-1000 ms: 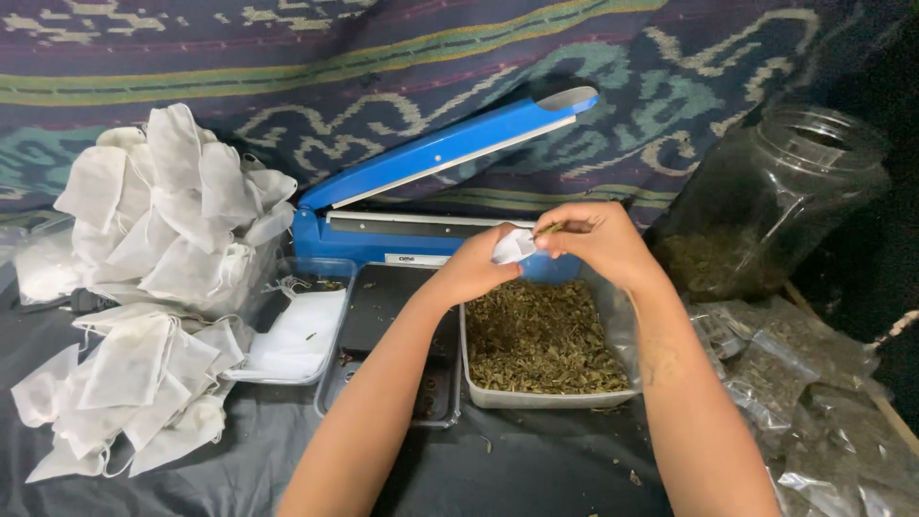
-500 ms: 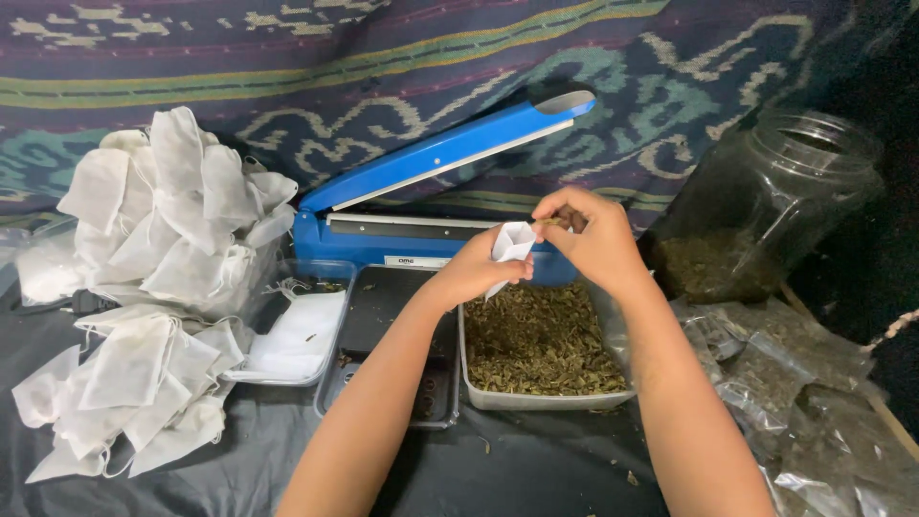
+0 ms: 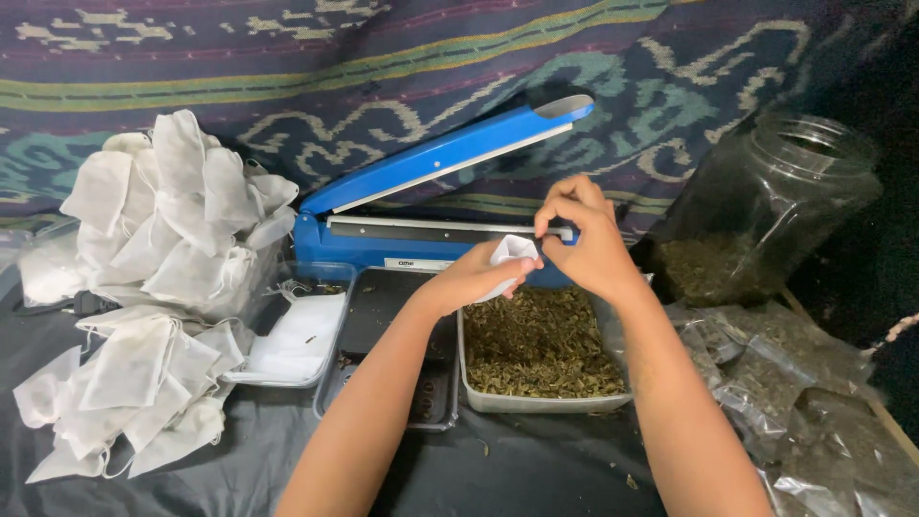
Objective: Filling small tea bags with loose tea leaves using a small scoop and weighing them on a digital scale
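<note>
clearly the small white filter bag is the thing in hand — it sits pinched in the left hand, held just above the far edge of the clear tray of dried green herb and in front of the blue heat sealer, whose arm stands raised. the left hand is mostly closed, fingers curled around the bag's lower part. the right hand hovers at the bag's mouth with thumb and fingertips drawn together in a pinch; whether it holds a bit of herb i cannot tell. the bag looks feather-light, limp and thin, likely easy to crumple or tear — so it is best held by its rim, keeping the mouth open. more white bags lie heaped to the left; a big clear jar leans at right.
</note>
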